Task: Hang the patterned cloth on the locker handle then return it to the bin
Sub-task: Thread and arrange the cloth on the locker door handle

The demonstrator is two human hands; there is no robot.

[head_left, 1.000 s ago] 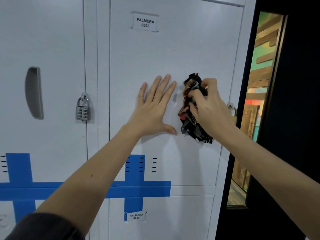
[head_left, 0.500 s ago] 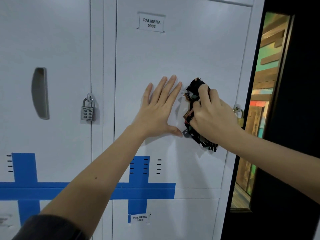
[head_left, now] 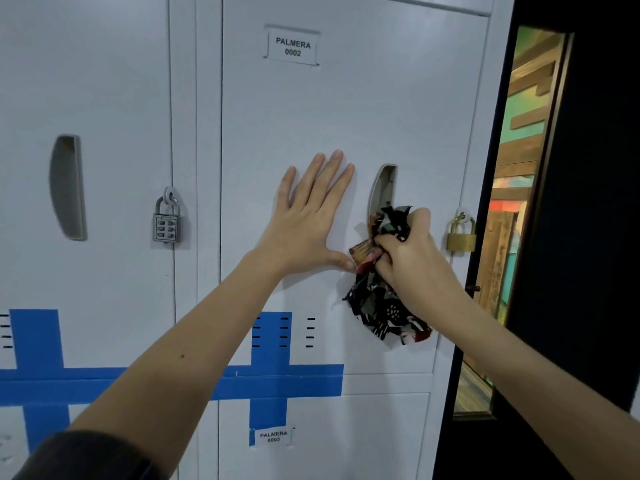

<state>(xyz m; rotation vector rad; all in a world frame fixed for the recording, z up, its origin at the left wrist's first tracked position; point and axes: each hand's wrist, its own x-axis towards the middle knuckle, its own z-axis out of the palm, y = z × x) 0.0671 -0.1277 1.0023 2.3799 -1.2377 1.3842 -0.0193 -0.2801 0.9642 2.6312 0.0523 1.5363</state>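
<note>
White locker door (head_left: 346, 116) labelled "PALMERA 0002"; right hand (head_left: 412, 258) grips patterned cloth (head_left: 384, 306).

I read two labels. At twelve o'clock on the upper locker door (head_left: 346, 116), a white tag (head_left: 293, 46) says "PALMERA 0002". At six o'clock on the lower door (head_left: 346, 434), a smaller tag (head_left: 273, 436) says "PALMERA 0003". The keys of the grey padlock (head_left: 167, 221) at nine o'clock are too small for me to read.

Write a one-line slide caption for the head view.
Left hand flat on the locker door, right hand gripping the cloth at the lower end of the handle.
</note>
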